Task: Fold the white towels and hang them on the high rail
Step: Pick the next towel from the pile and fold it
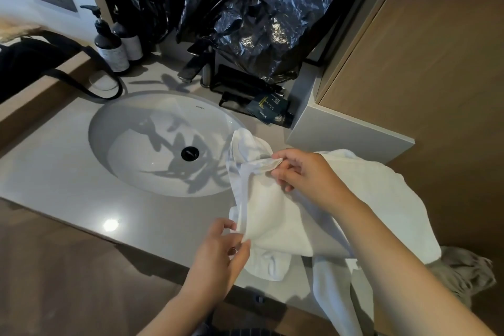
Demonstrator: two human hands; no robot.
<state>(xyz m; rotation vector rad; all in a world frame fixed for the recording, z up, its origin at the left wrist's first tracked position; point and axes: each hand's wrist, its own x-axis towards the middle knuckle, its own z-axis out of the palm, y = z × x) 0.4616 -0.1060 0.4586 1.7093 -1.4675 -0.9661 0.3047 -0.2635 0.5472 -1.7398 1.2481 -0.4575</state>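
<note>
A white towel (289, 215) lies crumpled on the grey counter (81, 172) to the right of the sink, and part of it hangs over the front edge. My right hand (302, 169) pinches the towel's far edge near the sink rim. My left hand (221, 256) pinches the near corner at the counter's front. More white cloth (387, 194) spreads out to the right under my right forearm. No rail is in view.
A white oval sink (163, 142) with a black drain fills the counter's middle, with a dark tap (196, 65) behind it. Pump bottles (110, 46) stand at the back left, dark toiletry packets (270, 110) at the back right. Black plastic (245, 8) hangs above. A wooden cabinet (422, 63) stands on the right.
</note>
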